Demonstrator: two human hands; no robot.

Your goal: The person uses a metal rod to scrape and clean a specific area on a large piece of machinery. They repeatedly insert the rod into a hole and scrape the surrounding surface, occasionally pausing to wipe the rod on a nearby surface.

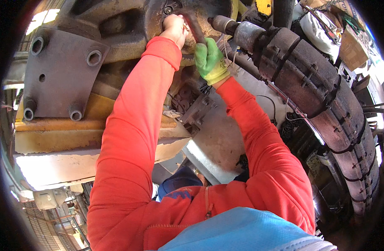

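Note:
My bare left hand (174, 30) is closed at the dark, greasy metal casting (135, 21) at the top of the view. Its fingers curl away from me, so what they hold is hidden. Just right of it, my right hand (209, 60), in a green and yellow glove, is wrapped round a dark brown bar-like handle (196, 28). The handle slants up and left past my left fingers. Its far end blurs into the dark casting, so the tool's kind does not show. A round bolt hole (168, 10) lies above my left hand.
A steel plate with large hex-socket bolts (62, 75) stands at left, over a yellow and white machine frame (66, 163). A heavy, segmented dark track (300, 71) curves down the right side. Cables, a white sack (321, 31) and a cardboard box (353, 48) lie beyond.

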